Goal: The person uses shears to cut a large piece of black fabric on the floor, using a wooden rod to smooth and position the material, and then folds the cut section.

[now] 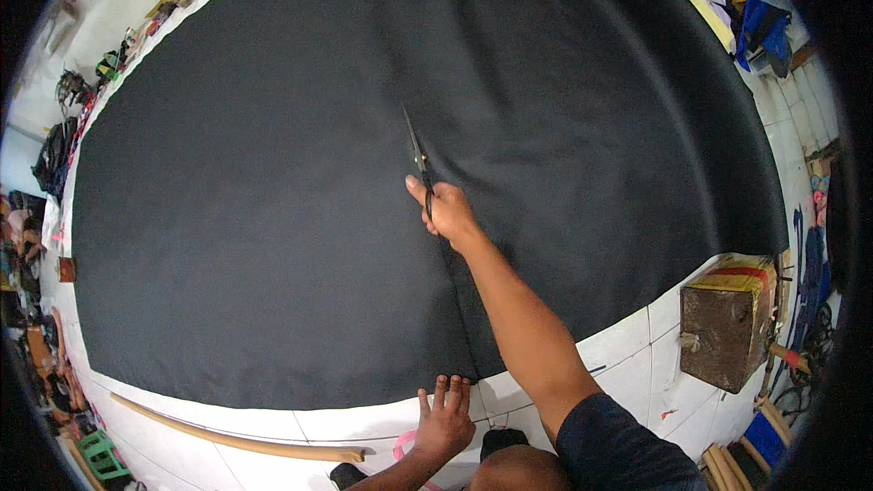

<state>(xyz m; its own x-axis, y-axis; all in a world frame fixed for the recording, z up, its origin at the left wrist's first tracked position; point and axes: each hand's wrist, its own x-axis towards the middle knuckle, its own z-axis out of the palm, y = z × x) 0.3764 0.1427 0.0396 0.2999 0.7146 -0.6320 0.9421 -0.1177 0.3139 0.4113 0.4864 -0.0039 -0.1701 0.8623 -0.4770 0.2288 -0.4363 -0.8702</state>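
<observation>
Holding black-handled metal scissors (418,153) in the right hand (447,209), with fingers curled narrowly around the handles and thumb on the left side. Reaching forward with a nearly straight arm, slanting up from the lower right toward the middle, out of a dark navy short sleeve (618,445). Pointing the slim blades away from the body and slightly leftward, over the middle of a wide, smooth black sheet of cloth (255,200). Impossible to tell whether the blades stand slightly apart. Resting the left hand (446,423) palm down at the near edge of the cloth, fingers spread moderately wide, tips on the fabric.

Marked by a thin dark line (461,309) running from near the left hand up toward the scissors. Spread broadly over a white tiled floor (627,382), rippling softly at the upper right. Ringed by clutter: at the near left, a long tan pole (227,439) and a green plastic crate (102,456); at the right, a worn brown box (723,327); at the far right, a bundle of blue fabric (764,29).
</observation>
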